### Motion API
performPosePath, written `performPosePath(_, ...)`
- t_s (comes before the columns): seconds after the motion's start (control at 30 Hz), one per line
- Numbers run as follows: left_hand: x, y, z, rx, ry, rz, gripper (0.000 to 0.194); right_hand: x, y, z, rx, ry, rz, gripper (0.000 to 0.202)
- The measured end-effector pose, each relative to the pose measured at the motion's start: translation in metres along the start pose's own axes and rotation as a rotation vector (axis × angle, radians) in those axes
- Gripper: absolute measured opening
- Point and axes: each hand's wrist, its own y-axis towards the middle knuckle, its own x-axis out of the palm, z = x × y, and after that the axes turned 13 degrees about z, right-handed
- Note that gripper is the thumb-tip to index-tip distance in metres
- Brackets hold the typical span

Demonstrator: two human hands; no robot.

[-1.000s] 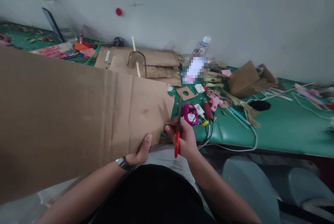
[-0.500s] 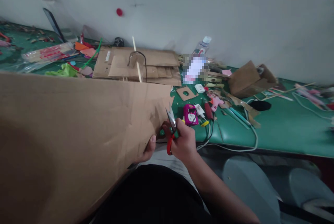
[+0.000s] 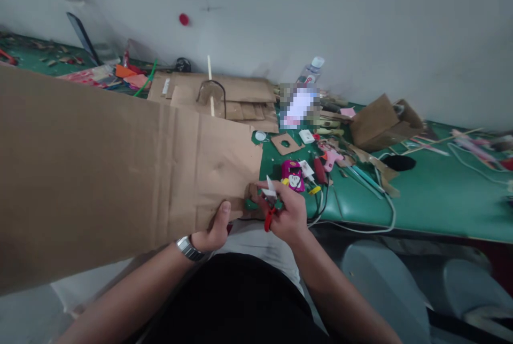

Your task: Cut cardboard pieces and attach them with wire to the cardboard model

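A large cardboard sheet (image 3: 120, 173) stretches from the left edge of the view to the middle. My left hand (image 3: 214, 231), with a metal watch at its wrist, grips the sheet's lower right edge, thumb on top and fingers hidden beneath. Just past the sheet's right end, my right hand (image 3: 285, 209) is closed around red-handled scissors (image 3: 270, 200), whose blades are apart and point up. A small brown piece (image 3: 251, 192) shows beside the right fingers at the cardboard's corner; whether it is joined to the sheet I cannot tell.
On the green table (image 3: 433, 200) lie a purple device (image 3: 293, 175), a pink glue gun (image 3: 333, 159), white cables and a square cardboard piece with a hole (image 3: 286, 143). Behind are stacked cardboard (image 3: 248, 87), a bottle (image 3: 311, 71) and a cardboard box (image 3: 377, 122). Grey stools (image 3: 385, 285) stand lower right.
The large sheet has turned and its near edge has risen, uncovering my left forearm and watch. My left hand has shifted slightly left; my right hand and the scissors have moved slightly right.
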Motion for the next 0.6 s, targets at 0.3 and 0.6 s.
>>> performPosePath(0.3,-0.001,-0.008,-0.006,0.02,-0.102,-0.083,0.037,-0.003,0.009,0.001,-0.297,-0.159,0.03,0.044)
performPosePath(0.6,-0.003,0.0,-0.004,0.051,-0.217,-0.369,0.047,0.02,-0.002,0.001,-0.097,-0.034,0.215,0.01)
